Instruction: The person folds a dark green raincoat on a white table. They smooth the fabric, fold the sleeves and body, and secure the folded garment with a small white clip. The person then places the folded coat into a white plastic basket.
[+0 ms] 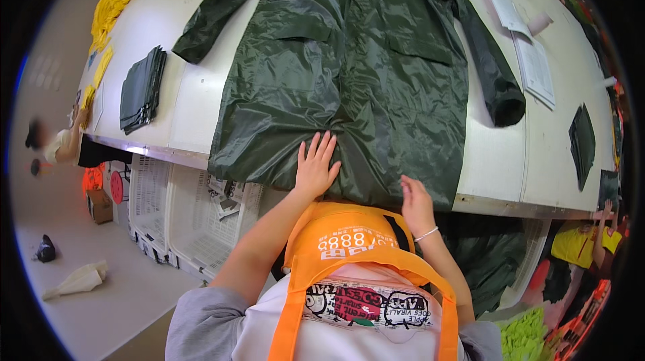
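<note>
A dark green, shiny raincoat (295, 85) lies spread over the white table, its sleeves out to both sides and its hem hanging over the near edge. My left hand (317, 165) rests flat on the lower middle of the coat, fingers stretched out, with creases running from it. Near the hem, to the right, is my right hand (417, 205); its fingers are bent loosely and slightly apart, close to the fabric. Nothing shows in its grip. Whether it touches the coat I cannot tell.
Folded dark green pieces (142, 89) are stacked at left, and another dark piece (582, 146) lies at right. Papers (534, 68) sit beyond the right sleeve. White crates (201, 206) stand below the table (494, 166). Other people work at both far sides.
</note>
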Available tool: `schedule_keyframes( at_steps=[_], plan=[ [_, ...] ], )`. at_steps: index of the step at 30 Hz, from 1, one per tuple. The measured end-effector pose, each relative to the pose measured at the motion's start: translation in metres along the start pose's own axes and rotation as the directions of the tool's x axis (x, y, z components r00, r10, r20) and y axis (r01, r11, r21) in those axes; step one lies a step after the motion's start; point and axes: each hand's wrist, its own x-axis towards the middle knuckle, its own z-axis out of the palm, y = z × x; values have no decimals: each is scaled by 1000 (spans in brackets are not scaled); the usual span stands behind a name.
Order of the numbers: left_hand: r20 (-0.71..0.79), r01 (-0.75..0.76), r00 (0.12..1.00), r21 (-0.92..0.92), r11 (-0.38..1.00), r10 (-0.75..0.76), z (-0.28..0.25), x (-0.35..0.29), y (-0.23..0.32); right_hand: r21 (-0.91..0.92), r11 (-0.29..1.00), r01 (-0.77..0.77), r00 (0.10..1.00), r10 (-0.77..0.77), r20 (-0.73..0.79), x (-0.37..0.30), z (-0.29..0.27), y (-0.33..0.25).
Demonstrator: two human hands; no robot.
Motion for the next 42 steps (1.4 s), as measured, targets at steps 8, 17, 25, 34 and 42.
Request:
schedule_keyframes(
  at_steps=[8, 17, 25, 34, 42],
  plan=[
    [-190, -77, 978, 49, 996, 85, 40, 136, -3, -256, 966, -44, 999, 36, -38, -2, -5, 26],
    [-26, -174, 985, -60, 983, 172, 46, 249, -25, -632, 764, -131, 972, -26, -233, 128, -37, 125],
    [-65, -89, 995, -207, 974, 77, -12, 15, 26, 196, 915, -354, 882, 396, -255, 19, -59, 78],
    [649, 757, 591, -651, 53, -479, 10, -123, 50, 568, 706, -422, 883, 463, 81, -60, -8, 62],
    [779, 821, 427, -547, -164, -460, 3, -78, 57, 533, 802, -271, 944, 330, -16, -45, 15, 38]
  ],
)
